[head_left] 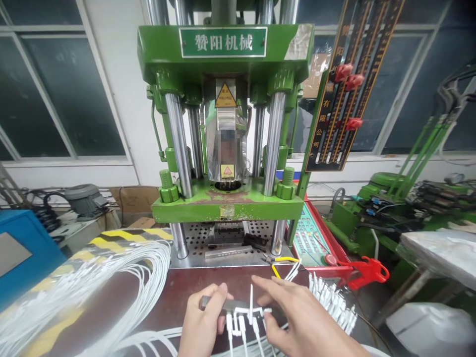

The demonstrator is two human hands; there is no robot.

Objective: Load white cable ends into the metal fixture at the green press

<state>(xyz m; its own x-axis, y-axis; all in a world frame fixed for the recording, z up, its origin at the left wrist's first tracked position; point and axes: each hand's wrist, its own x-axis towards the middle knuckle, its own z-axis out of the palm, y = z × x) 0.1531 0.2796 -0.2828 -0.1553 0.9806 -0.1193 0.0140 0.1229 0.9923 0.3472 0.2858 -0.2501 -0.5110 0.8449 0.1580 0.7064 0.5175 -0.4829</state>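
L hand (203, 322) pinching dark metal bar (223, 303), thumb on top, near edge of bench, centre. Bar's long axis runs left-right. Row of white moulded plugs (245, 317) sits along bar, cables trailing toward me, one sprue sticking up. R hand (297, 317) just right of plugs, fingers spread, tips touching right end of row, gripping nothing I can make out. R hand nearer plugs; L has bar. Far: green press (223, 124). White cable bundle (111, 282) left, yellow-handled cutters (277, 263) far right of bar.

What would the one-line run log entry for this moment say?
left hand: grips metal block | right hand: on white connectors | behind: green press | left: white cables
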